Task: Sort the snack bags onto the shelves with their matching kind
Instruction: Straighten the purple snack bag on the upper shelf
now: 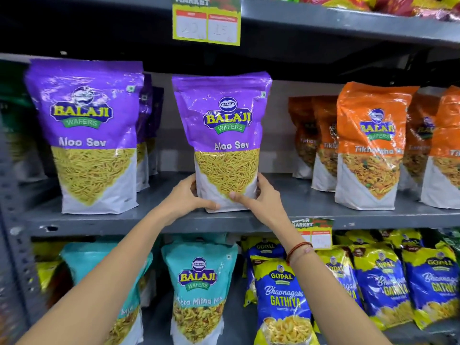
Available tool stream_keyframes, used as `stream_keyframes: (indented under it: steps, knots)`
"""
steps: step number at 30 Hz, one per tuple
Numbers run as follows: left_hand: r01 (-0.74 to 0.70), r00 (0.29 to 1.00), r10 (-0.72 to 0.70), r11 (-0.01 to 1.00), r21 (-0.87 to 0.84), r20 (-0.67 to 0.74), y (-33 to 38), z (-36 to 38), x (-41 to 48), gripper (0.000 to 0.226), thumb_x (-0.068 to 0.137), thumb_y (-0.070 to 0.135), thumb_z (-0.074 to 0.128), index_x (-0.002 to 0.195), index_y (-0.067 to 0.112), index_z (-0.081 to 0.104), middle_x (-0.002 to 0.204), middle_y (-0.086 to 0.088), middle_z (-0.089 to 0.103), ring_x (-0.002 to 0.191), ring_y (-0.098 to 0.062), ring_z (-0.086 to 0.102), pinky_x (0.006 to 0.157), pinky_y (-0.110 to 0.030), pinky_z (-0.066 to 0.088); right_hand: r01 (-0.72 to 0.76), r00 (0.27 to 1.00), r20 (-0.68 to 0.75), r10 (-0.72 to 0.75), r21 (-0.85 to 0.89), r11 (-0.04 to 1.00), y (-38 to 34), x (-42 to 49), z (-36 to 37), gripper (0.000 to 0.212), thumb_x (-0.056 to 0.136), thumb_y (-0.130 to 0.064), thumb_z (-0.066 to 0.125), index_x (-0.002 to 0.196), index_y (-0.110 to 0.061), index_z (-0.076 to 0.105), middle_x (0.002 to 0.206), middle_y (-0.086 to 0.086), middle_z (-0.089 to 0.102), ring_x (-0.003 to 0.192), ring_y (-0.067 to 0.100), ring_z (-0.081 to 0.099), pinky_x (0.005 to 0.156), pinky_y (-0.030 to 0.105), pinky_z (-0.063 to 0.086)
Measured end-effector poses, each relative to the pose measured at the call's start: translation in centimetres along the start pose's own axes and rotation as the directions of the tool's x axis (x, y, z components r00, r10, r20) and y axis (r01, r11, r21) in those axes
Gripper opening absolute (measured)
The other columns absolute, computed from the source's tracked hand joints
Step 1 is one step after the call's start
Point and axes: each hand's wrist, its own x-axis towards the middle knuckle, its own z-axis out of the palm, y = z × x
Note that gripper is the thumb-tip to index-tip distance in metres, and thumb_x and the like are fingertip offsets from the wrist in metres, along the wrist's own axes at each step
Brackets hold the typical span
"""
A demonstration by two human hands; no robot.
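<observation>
Purple Aloo Sev bag stood upright on middle shelf; left hand and right hand clamped its base.

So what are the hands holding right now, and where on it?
Both hands, left and right, grip the purple Aloo Sev bag by its lower sides, near the base, standing upright on the shelf.

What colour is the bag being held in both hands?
The Aloo Sev bag is purple on top, white at the base; the head view shows it.
</observation>
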Motion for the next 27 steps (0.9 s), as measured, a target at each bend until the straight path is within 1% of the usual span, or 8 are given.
stream_keyframes:
  steps: [2,4,6,7,10,12,16,27]
  knots:
    - [-0.007,1.0,0.007,1.0,-0.011,0.023,-0.3,-0.4,0.0,0.078,0.04,0.034,0.089,0.112,0.029,0.058,0.111,0.008,0.07,0.105,-0.013,0.065,0.094,-0.035,0.051,-0.008,1.0,-0.006,0.008,-0.01,1.0,0.0,-0.2,0.4,0.066,0.073,-0.039,0.076,0.128,-0.019,0.047,0.122,-0.002,0.062,0.105,0.009,0.056,0.08,0.014,0.041]
    - [-0.015,0.998,0.017,0.999,-0.031,0.058,-0.5,-0.6,0.2,0.075,0.049,0.025,0.089,0.116,0.026,0.056,0.112,0.009,0.069,0.107,-0.011,0.064,0.093,-0.03,0.05,-0.013,1.0,-0.017,0.013,-0.017,1.0,0.1,-0.3,0.4,0.066,0.072,-0.036,0.078,0.127,-0.019,0.047,0.115,-0.005,0.061,0.101,0.008,0.056,0.074,0.006,0.041]
    - [-0.029,0.994,0.031,0.999,-0.021,0.102,-0.4,-0.8,0.2,0.069,0.058,0.015,0.087,0.116,0.03,0.052,0.113,0.014,0.065,0.106,-0.005,0.062,0.096,-0.028,0.049,-0.004,1.0,-0.011,0.004,-0.059,0.998,0.1,-0.5,0.1,0.074,0.069,-0.033,0.081,0.131,-0.018,0.044,0.109,-0.009,0.056,0.095,0.007,0.053,0.067,-0.001,0.04]
    - [-0.038,0.992,0.038,0.999,-0.006,0.117,-0.5,-0.9,0.2,0.072,0.056,0.018,0.088,0.115,0.034,0.05,0.115,0.016,0.063,0.108,-0.003,0.06,0.098,-0.029,0.047,0.002,1.0,0.001,-0.002,-0.09,0.996,0.2,-0.6,-0.1,0.08,0.066,-0.031,0.083,0.133,-0.017,0.041,0.109,-0.008,0.055,0.094,0.008,0.053,0.067,-0.001,0.04]
    - [-0.044,0.991,0.036,0.997,0.061,0.128,-0.8,-0.9,0.2,0.097,0.043,0.037,0.09,0.127,0.036,0.042,0.127,0.014,0.058,0.117,-0.006,0.055,0.103,-0.032,0.044,0.011,1.0,0.028,-0.006,-0.179,0.984,0.3,-0.7,-0.4,0.093,0.06,-0.029,0.087,0.137,-0.017,0.035,0.123,0.002,0.059,0.102,0.014,0.056,0.079,0.014,0.042]
    - [-0.045,0.991,0.036,0.996,0.071,0.131,-1.0,-0.9,0.4,0.105,0.042,0.039,0.09,0.133,0.033,0.038,0.131,0.012,0.056,0.119,-0.007,0.054,0.105,-0.035,0.043,0.011,1.0,0.025,-0.007,-0.193,0.981,0.3,-0.7,-0.5,0.095,0.06,-0.03,0.087,0.138,-0.017,0.034,0.128,0.006,0.059,0.106,0.018,0.058,0.082,0.02,0.043]
    - [-0.053,0.989,0.041,0.995,0.085,0.141,-1.1,-0.9,0.4,0.107,0.044,0.042,0.09,0.136,0.036,0.036,0.134,0.014,0.054,0.122,-0.006,0.052,0.106,-0.036,0.042,0.001,0.999,0.039,0.007,-0.214,0.977,0.1,-0.7,-0.6,0.098,0.06,-0.032,0.087,0.139,-0.018,0.032,0.127,0.007,0.059,0.096,0.011,0.053,0.081,0.022,0.044]
    - [-0.066,0.99,0.052,0.992,0.108,0.128,-1.2,-0.8,0.1,0.115,0.038,0.055,0.089,0.137,0.039,0.034,0.139,0.014,0.051,0.125,-0.008,0.05,0.107,-0.039,0.042,-0.022,0.999,0.044,0.032,-0.202,0.979,0.0,-1.0,-1.0,0.1,0.06,-0.032,0.087,0.141,-0.018,0.029,0.124,0.007,0.06,0.092,0.011,0.053,0.08,0.022,0.045]
